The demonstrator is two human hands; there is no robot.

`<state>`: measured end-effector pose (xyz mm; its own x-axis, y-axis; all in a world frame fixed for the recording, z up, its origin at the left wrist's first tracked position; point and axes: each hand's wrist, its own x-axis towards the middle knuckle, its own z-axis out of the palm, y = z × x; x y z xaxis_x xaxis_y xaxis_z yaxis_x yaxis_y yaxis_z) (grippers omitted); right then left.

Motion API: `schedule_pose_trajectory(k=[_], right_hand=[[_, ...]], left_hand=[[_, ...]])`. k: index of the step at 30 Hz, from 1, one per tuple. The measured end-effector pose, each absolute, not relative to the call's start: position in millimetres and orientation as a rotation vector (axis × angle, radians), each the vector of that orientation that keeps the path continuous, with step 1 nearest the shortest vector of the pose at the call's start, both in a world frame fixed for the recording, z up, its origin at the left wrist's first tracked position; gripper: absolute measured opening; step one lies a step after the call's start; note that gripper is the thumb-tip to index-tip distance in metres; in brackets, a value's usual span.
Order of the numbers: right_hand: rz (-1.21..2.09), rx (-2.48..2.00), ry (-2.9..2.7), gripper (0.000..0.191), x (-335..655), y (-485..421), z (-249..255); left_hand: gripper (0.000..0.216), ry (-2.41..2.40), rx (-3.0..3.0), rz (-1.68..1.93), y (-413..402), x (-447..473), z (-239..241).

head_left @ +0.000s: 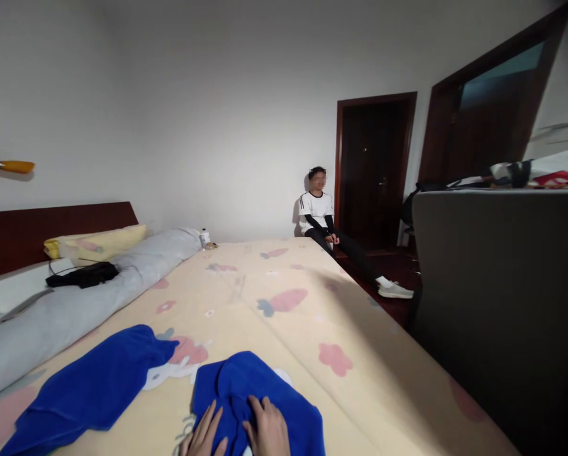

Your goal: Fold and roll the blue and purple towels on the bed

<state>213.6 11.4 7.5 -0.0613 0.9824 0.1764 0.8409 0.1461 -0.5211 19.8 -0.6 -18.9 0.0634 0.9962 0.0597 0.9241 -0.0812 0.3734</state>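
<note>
Blue cloth [250, 379] lies rumpled on the bed [307, 335], towards its near edge, directly under both hands; its bulk spreads ahead and rightward, so the right hand [270, 432] is nearer the wider part. Its long axis seems to slant towards the bed's right edge (the view cuts off the lower end). The left hand [204, 436] rests with fingers extended, slightly parted; the right one's fingers bend, and whether they pinch anything I cannot tell. A second blue piece [94, 386] lies apart, nearer the headboard [56, 231].
</note>
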Motion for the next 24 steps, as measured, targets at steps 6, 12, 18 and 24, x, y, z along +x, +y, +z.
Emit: schedule_pose_trajectory(k=[6, 12, 18, 24], right_hand=[[0.569, -1.567, -1.776, 0.031, 258, 2, 18], [0.472, -1.686, -1.722, 0.031, 331, -1, 32], [0.430, -1.825, -1.717, 0.033, 396, -15, 36], [0.209, -2.129, -1.482, 0.045, 467, -21, 25]], left_hand=[[0.062, 2.120, 2.194, 0.090, -13, 51, -3], [0.061, 2.093, 2.162, 0.123, -16, 47, 6], [0.060, 2.052, 2.135, 0.155, -17, 45, 12], [0.047, 2.111, 2.090, 0.288, -9, 35, 25]])
